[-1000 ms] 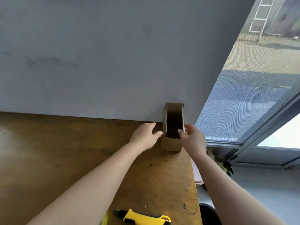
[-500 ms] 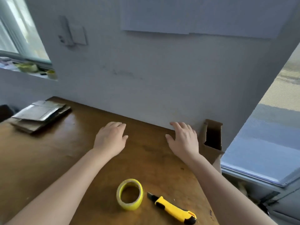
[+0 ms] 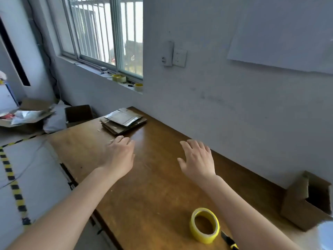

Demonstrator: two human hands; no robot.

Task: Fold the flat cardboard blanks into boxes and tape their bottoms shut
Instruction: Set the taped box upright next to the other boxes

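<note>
A stack of flat cardboard blanks (image 3: 123, 120) lies at the far left end of the wooden table (image 3: 155, 186), against the wall. My left hand (image 3: 120, 156) hovers open just short of the stack, palm down. My right hand (image 3: 197, 159) is open too, fingers spread over the middle of the table, holding nothing. A folded cardboard box (image 3: 306, 201) stands open-topped at the table's right end by the wall. A yellow tape roll (image 3: 204, 225) stands near the front edge, with the tip of a yellow utility knife (image 3: 229, 242) beside it, mostly hidden under my right forearm.
A wall runs along the table's far side, with a socket (image 3: 179, 57) on it. Two more tape rolls (image 3: 119, 78) sit on the window sill. Open cartons with clutter (image 3: 28, 116) stand on the floor to the left. Yellow-black tape (image 3: 12, 183) marks the floor.
The view has swung left from the folded box to the blank stack. Both hands left the box and moved left across the table, empty.
</note>
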